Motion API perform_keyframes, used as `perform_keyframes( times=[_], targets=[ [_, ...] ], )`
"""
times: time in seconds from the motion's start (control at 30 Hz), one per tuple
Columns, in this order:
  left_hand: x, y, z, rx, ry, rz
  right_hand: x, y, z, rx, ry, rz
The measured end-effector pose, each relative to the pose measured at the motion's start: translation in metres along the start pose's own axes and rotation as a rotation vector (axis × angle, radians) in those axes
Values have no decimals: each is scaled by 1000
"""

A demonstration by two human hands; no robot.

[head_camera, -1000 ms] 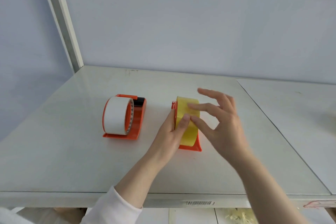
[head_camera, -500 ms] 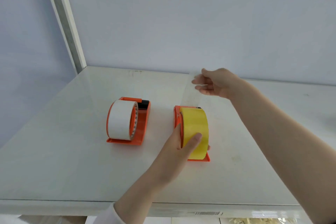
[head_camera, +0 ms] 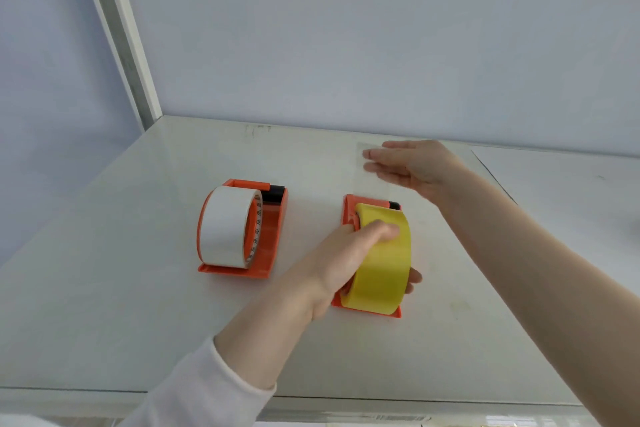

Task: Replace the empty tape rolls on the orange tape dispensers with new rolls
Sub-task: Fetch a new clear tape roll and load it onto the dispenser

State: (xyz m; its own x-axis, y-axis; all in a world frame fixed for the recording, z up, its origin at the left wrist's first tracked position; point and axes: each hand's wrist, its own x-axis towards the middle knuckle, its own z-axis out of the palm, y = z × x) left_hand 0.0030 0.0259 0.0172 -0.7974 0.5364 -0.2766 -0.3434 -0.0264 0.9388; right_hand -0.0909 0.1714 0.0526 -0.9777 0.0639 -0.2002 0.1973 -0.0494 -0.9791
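Two orange tape dispensers stand side by side on the white table (head_camera: 138,305). The left dispenser (head_camera: 272,246) carries a white tape roll (head_camera: 225,225). The right dispenser (head_camera: 349,208) carries a yellow tape roll (head_camera: 384,274). My left hand (head_camera: 346,253) wraps around the yellow roll, thumb on top and fingertips showing on its right side. My right hand (head_camera: 412,166) is farther back, pinching the free end of a clear tape strip (head_camera: 370,180) that stretches from the roll over the dispenser's far end.
A pale wall rises behind the table, with a metal post (head_camera: 121,35) at the back left corner. A seam (head_camera: 491,170) divides this table from another surface on the right. The front edge runs along the bottom of the view.
My right hand went from touching the yellow roll to pulling the tape end away toward the back. My left hand shifted from pinching the roll to clasping it.
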Motion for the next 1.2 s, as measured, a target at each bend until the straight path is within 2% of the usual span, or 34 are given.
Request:
perform_keyframes(
  times=[0.1, 0.2, 0.3, 0.47, 0.53, 0.6, 0.67, 0.8, 0.87, 1.03, 1.2],
  targets=[
    [-3, 0, 0, -1, 8, 18, 16, -6, 1, 123, 97, 40],
    [1, 3, -2, -28, 38, 1, 7, -9, -3, 181, -42, 137],
    [3, 3, 0, -30, 67, 20, -6, -15, -18, 382, -116, 191],
    [2, 2, 3, -42, 83, 34, -12, -25, -32, 547, 0, 188],
    [2, 3, 4, -49, 72, 35, -15, -16, -28, 423, 62, 159],
    [1, 2, 5, -49, 67, 37, -21, 6, -21, 156, 111, 132],
    [1, 2, 6, -59, 76, 39, -28, 26, -15, -10, 179, 96],
    [1, 1, 7, -59, 77, 32, -30, 31, -12, 8, 252, -35],
    [0, 1, 7, -54, 73, 30, -32, 28, -9, -41, 264, -44],
    [-1, -1, 7, -53, 74, 32, -42, 36, -7, -333, 159, 33],
    [-2, -4, 8, -60, 75, 40, -38, 37, -7, -365, 102, 13]
  ],
)
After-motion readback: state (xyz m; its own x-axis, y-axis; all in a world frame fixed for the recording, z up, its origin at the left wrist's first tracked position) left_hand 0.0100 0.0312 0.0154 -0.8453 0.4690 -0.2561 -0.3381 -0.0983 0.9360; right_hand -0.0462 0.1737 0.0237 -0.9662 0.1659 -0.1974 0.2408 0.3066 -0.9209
